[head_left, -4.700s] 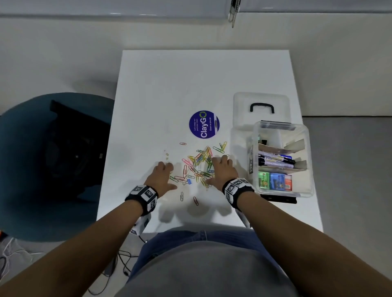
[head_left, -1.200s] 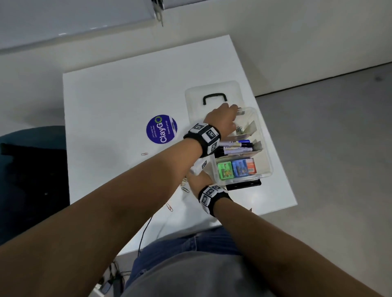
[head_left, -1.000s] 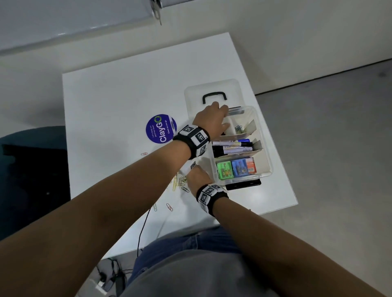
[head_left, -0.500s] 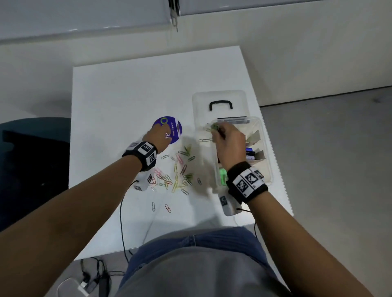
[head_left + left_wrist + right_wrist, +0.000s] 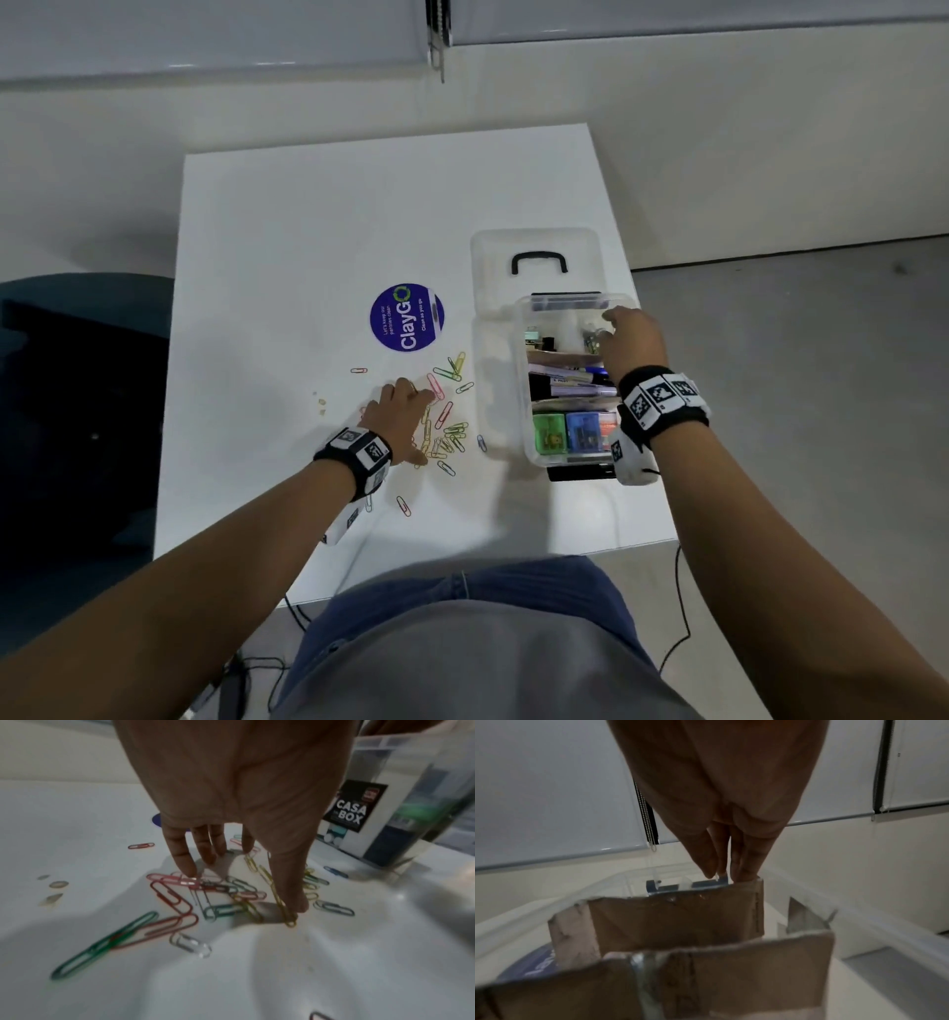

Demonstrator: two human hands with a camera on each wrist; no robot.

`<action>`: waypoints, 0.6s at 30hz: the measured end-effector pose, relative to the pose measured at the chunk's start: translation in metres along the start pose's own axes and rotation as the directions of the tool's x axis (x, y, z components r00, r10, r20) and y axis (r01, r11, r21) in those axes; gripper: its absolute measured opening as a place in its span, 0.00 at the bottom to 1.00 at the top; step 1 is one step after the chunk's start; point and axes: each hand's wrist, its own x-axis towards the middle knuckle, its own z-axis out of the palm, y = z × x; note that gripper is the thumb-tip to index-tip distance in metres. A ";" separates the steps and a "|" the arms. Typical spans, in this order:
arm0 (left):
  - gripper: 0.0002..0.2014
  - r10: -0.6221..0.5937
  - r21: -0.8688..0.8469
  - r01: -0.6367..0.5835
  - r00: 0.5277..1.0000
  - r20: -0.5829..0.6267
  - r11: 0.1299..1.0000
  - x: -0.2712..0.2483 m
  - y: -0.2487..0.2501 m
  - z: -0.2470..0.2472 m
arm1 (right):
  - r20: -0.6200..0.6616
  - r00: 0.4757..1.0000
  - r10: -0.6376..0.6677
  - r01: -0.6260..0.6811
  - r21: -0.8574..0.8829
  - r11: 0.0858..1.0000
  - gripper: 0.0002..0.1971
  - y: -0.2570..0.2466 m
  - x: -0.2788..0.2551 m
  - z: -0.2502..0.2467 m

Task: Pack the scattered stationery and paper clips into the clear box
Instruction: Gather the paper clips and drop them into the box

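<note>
White table (image 5: 308, 216) fills my head view, edges square to me. Clear box (image 5: 518, 411) sits on its right half, long axis running away from me, lid (image 5: 493, 246) off and lying flat just behind it with the black handle up. Box is split by cardboard dividers (image 5: 675, 914): small coloured cases nearest me, markers (image 5: 570, 377) lying crosswise in the middle, far section for clips

Loose paper clips (image 5: 444, 411) lie in a spread on the table just left of the box, between it and my left hand (image 5: 400, 416). A few strays sit apart: one red clip (image 5: 358, 370) further left, one (image 5: 404, 506) nearer me. Purple round sticker (image 5: 407, 317) is beyond the pile

My right hand (image 5: 634, 336) hangs over the far section of the box, fingers (image 5: 706, 858) straight, close together, pointing down, nothing seen held in the wrist view; I judge its load is dropped

Left hand is palm down on the pile, fingers spread and lowered onto the clips, thumb (image 5: 293, 892) pressing a yellow clip (image 5: 285, 908) to the table. Not curled round anything yet

The relation that counts: the pile is directly under the left hand, the box to its right, so the left is far nearer. I judge the next move is a left-hand gather, then a carry rightward over the box wall to the far section
</note>
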 end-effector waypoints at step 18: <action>0.38 -0.339 -0.351 0.256 0.919 -0.200 0.901 -0.021 -0.073 0.023 | 0.516 0.840 -0.169 0.236 -0.068 0.969 0.35 -0.110 -0.073 0.149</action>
